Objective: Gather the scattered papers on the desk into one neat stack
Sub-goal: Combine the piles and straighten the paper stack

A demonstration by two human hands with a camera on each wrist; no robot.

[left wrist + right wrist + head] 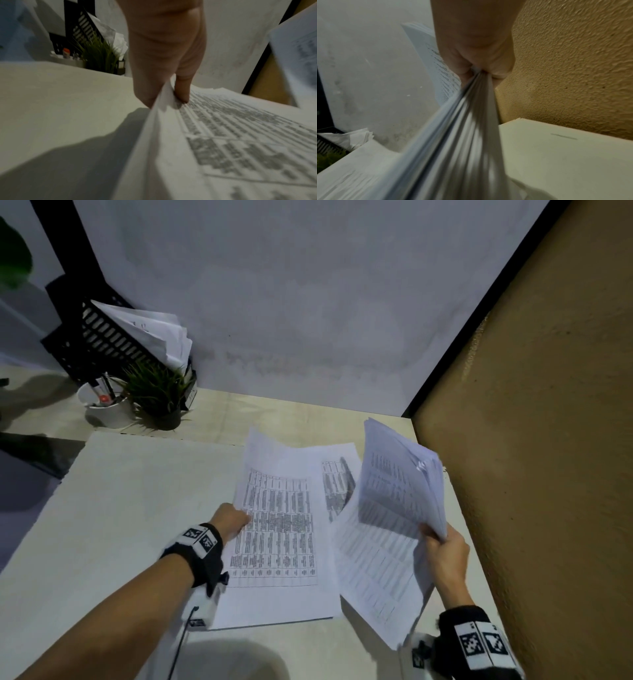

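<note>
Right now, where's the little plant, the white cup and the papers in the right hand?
Little plant (pixel 156 390), head view, its green leaves.
White cup (pixel 113 414), head view, its side.
Held papers (pixel 394 501), head view, printed front sheet.

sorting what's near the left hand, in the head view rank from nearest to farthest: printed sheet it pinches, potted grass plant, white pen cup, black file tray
1. printed sheet, pinched by the left hand.
2. potted grass plant, back left.
3. white pen cup, left of the plant.
4. black file tray, behind both.
</note>
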